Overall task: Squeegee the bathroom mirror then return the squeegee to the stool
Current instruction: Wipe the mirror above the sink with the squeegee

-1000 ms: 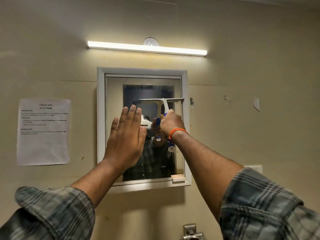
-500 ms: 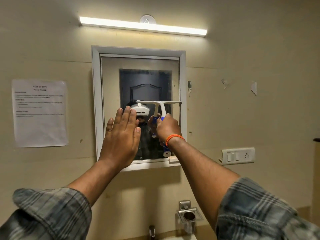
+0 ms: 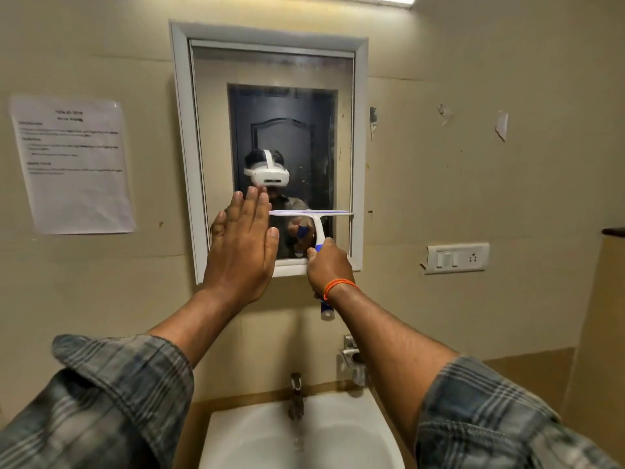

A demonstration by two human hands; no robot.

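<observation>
The white-framed bathroom mirror (image 3: pixel 270 62) hangs on the beige wall straight ahead. My right hand (image 3: pixel 329 265) grips the blue handle of a white squeegee (image 3: pixel 316 220), whose blade lies level across the lower right part of the glass. The handle's end sticks out below my wrist, which wears an orange band. My left hand (image 3: pixel 241 252) is flat with straight fingers against the lower left of the mirror. No stool is in view.
A white washbasin (image 3: pixel 358 434) with a tap (image 3: pixel 296 396) sits below the mirror. A metal holder (image 3: pixel 351 362) is fixed to the wall right of the tap. A switch plate (image 3: pixel 456 258) is at right, a printed sheet (image 3: pixel 72 164) at left.
My right hand has drawn the squeegee down the mirror from its middle to near the bottom edge. The view tilted down, and the basin came into sight. My left hand stays flat.
</observation>
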